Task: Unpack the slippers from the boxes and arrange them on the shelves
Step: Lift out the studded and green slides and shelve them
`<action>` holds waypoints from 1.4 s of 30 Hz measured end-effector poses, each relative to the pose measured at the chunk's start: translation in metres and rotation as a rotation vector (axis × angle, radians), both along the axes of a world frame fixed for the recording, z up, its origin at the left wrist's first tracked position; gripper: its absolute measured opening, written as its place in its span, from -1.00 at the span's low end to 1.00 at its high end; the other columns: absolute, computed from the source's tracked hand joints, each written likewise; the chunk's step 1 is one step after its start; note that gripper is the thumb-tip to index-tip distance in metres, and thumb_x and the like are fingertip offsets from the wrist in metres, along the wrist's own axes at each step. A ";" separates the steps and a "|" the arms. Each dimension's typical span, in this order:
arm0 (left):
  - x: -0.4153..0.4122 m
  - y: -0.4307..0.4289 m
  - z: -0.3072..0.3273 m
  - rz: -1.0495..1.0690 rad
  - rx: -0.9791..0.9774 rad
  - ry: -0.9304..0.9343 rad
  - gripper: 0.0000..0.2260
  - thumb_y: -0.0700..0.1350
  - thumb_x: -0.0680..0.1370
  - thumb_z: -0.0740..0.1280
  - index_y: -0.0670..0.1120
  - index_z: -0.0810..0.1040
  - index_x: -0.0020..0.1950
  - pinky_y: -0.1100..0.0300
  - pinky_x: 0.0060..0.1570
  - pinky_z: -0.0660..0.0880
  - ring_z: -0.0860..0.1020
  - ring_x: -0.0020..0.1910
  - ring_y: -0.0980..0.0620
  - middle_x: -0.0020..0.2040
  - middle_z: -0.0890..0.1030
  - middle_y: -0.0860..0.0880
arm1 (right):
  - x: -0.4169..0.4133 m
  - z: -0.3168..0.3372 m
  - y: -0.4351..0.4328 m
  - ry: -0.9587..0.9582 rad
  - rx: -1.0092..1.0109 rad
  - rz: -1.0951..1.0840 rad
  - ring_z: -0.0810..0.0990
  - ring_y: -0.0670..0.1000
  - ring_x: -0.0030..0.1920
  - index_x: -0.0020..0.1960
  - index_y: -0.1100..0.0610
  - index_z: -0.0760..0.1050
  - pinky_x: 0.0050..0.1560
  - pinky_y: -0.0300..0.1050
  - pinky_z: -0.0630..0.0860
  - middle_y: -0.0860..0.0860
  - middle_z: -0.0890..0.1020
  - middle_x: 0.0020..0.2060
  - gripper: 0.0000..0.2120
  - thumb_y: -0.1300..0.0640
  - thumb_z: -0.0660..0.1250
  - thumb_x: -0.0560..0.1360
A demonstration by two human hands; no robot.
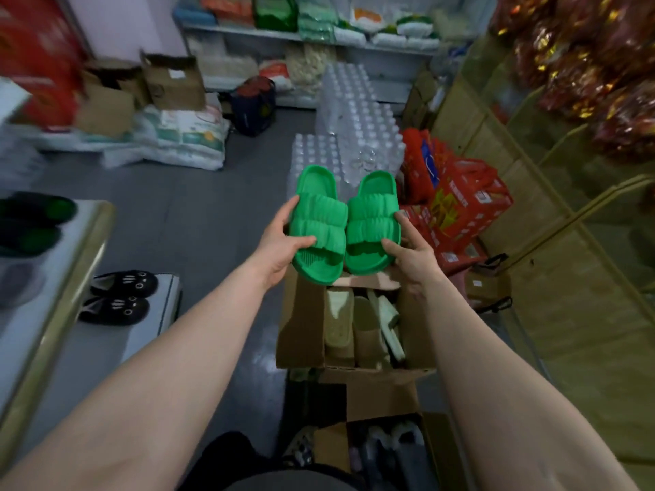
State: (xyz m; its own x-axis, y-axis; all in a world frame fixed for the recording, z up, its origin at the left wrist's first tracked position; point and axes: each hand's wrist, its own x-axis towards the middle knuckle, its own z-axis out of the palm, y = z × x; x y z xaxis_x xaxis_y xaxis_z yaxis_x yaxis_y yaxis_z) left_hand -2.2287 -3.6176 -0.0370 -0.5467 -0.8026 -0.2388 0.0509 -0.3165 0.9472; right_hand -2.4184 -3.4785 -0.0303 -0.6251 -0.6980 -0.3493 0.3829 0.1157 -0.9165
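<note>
I hold a pair of bright green slippers side by side above an open cardboard box point(301, 327). My left hand point(280, 242) grips the left green slipper point(317, 225) at its outer edge. My right hand point(411, 256) grips the right green slipper point(372, 225) from the right side. Inside the box lie several pale beige and light green slippers point(361, 327). On the left, a white shelf point(39, 313) carries dark slippers with green insoles point(35, 221), and a lower shelf carries black cat-face slippers point(120, 295).
A second open box point(382, 451) with grey slippers sits near my feet. Shrink-wrapped water bottles point(354, 118) stand ahead, red gift boxes point(457, 203) to the right, wooden shelving point(531, 207) further right. Sacks and cardboard boxes point(170, 122) lie at the back left on grey floor.
</note>
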 end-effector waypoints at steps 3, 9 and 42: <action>0.029 -0.006 0.005 0.033 -0.029 0.015 -0.22 -0.47 0.42 0.38 0.11 0.32 0.51 -0.04 0.27 0.49 0.52 0.27 -0.01 0.35 0.44 0.04 | 0.019 0.006 -0.014 0.004 -0.030 0.054 0.69 0.10 0.03 0.49 -0.03 0.36 -0.06 0.07 0.65 0.05 0.65 0.14 -0.39 0.42 0.31 0.54; 0.108 -0.014 0.019 0.135 -0.054 0.030 -0.22 -0.45 0.42 0.41 0.17 0.33 0.48 0.01 0.22 0.52 0.54 0.26 -0.03 0.38 0.46 -0.05 | 0.078 0.020 -0.039 -0.032 -0.053 0.188 0.66 0.18 0.13 0.48 -0.06 0.38 0.10 0.20 0.61 0.11 0.63 0.20 -0.39 0.41 0.30 0.55; 0.486 0.005 0.093 1.010 -0.167 0.115 -0.23 -0.29 0.42 0.49 0.13 0.25 0.52 -0.16 0.17 0.54 0.56 0.24 -0.14 0.39 0.45 -0.18 | 0.423 0.086 -0.196 0.010 -0.218 0.996 0.69 0.08 0.00 0.51 0.03 0.34 -0.16 -0.13 0.62 0.19 0.60 0.22 -0.45 0.32 0.31 0.57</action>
State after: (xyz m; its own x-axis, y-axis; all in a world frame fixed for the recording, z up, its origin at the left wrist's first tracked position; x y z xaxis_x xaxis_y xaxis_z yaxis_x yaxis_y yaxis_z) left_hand -1.7432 -3.6123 0.0555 0.3891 -0.9184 -0.0713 0.3138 0.0594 0.9476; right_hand -1.9952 -3.6741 0.0557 0.2720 -0.9505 -0.1504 0.1963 0.2078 -0.9583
